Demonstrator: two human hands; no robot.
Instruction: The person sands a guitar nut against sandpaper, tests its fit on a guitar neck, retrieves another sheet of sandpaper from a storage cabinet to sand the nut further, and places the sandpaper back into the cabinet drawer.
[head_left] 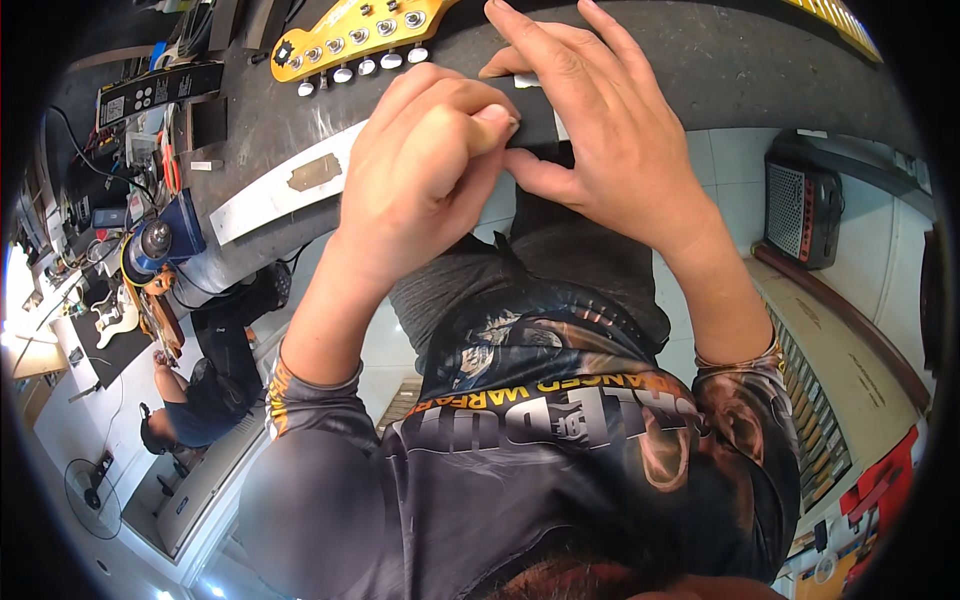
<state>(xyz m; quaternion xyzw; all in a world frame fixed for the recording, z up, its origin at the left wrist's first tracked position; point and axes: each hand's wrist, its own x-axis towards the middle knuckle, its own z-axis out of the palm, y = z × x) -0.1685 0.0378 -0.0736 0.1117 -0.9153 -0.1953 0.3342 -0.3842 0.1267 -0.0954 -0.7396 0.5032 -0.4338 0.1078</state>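
My left hand (430, 165) is curled into a loose fist at the front edge of the dark workbench (700, 70). Its fingertips pinch together against the edge, and whatever is between them is hidden. My right hand (590, 130) lies just to the right, fingers spread, pressing down on the bench top. Its index finger rests by a small white piece (527, 80) and its thumb points toward the left hand. A yellow guitar headstock (350, 35) with a row of chrome tuners lies just beyond both hands.
A white strip with a brown plate (290, 185) lies on the bench left of my hands. Tools, cables and a blue machine (165, 240) crowd the far left. Another person (200, 385) sits low at left. A small amplifier (800, 210) stands on the tiled floor at right.
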